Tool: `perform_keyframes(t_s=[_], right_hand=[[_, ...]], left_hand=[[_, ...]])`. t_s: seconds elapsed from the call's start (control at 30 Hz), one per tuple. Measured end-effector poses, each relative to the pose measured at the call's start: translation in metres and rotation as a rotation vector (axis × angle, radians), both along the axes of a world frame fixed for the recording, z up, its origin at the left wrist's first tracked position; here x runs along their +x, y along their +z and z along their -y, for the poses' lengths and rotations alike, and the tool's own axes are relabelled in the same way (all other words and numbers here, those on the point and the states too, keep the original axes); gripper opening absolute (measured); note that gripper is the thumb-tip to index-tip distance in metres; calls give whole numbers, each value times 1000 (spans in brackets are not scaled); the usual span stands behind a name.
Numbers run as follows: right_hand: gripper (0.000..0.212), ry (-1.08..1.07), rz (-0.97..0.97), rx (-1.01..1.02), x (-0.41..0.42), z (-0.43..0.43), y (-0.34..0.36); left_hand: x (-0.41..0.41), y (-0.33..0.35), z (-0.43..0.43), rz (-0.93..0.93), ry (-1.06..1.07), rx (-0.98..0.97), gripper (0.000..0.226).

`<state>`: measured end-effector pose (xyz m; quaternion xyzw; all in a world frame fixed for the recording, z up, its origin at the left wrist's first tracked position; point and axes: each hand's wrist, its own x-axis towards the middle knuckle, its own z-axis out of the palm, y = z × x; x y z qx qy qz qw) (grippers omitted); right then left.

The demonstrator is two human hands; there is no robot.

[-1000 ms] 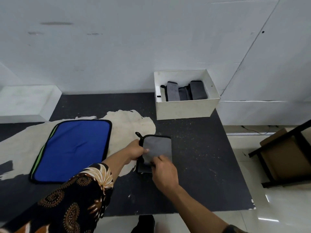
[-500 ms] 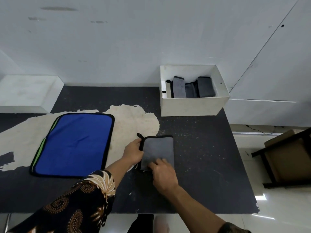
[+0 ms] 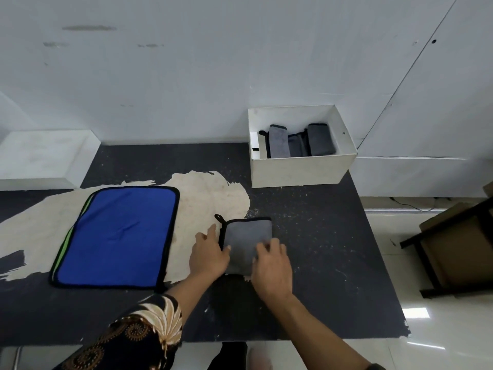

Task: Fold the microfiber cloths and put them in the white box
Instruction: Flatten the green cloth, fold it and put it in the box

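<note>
A folded grey microfiber cloth (image 3: 246, 236) with black trim and a small loop lies on the black table (image 3: 320, 249). My left hand (image 3: 209, 253) rests at its left edge, thumb on the cloth and fingers spread flat. At the cloth's near right corner is my right hand (image 3: 272, 265), fingers curled over that edge. A blue cloth (image 3: 117, 236) with black and green trim lies spread flat to the left. The white box (image 3: 298, 169) stands at the table's back right, holding several folded grey cloths (image 3: 298, 141).
A white wall rises right behind the table. A white ledge (image 3: 45, 158) sits at the back left. To the right, past the table edge, a dark frame with a brown box (image 3: 458, 249) stands on the tiled floor.
My left hand has opened and flattened beside the cloth's left edge. My right hand has shifted a little to the cloth's right near corner. The cloth stays folded in place.
</note>
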<state>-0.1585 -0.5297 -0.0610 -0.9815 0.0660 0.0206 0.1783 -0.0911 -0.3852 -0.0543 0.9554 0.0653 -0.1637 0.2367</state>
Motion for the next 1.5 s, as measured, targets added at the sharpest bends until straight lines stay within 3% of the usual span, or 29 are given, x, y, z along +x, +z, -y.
perform_keyframes(t_s=[0.07, 0.2, 0.33, 0.47, 0.53, 0.63, 0.77, 1.0, 1.1, 1.17, 1.27, 1.4, 1.5], right_hand=[[33, -64, -19, -11, 3, 5, 2], [55, 30, -208, -49, 11, 11, 0], [65, 36, -211, -57, 7, 12, -1], [71, 59, -122, -123, -4, 7, -2], [64, 132, -96, -98, -7, 3, -8], [58, 196, -240, -71, -5, 10, -16], [60, 172, -320, -113, 14, 21, -22], [72, 139, -364, -137, 36, 27, -29], [77, -70, -237, -40, 30, 19, -18], [65, -309, -126, 28, 24, 17, -10], [43, -482, -265, 178, 20, 21, -6], [28, -523, -400, 370, 21, 44, -5], [30, -594, -422, 427, 12, 72, -2]], left_hand=[[-15, -2, -2, -4, -83, 49, 73], [-25, -7, -7, -55, -157, 31, 67], [-24, -3, -9, -47, -202, 35, 65], [-30, -2, -6, 205, -390, 283, 76], [-26, -8, -2, 269, -533, 332, 81], [-16, -16, 2, 158, -691, 399, 77], [-6, -21, -3, -16, -747, 460, 75], [-10, -22, -6, -39, -737, 482, 76], [-13, -18, 0, 11, -609, 311, 76], [-15, -15, 4, 91, -369, 76, 66], [-13, -11, 9, 70, -97, -87, 52], [-17, -4, 24, -40, -83, -108, 54], [-27, 4, 45, 96, -144, 36, 47]])
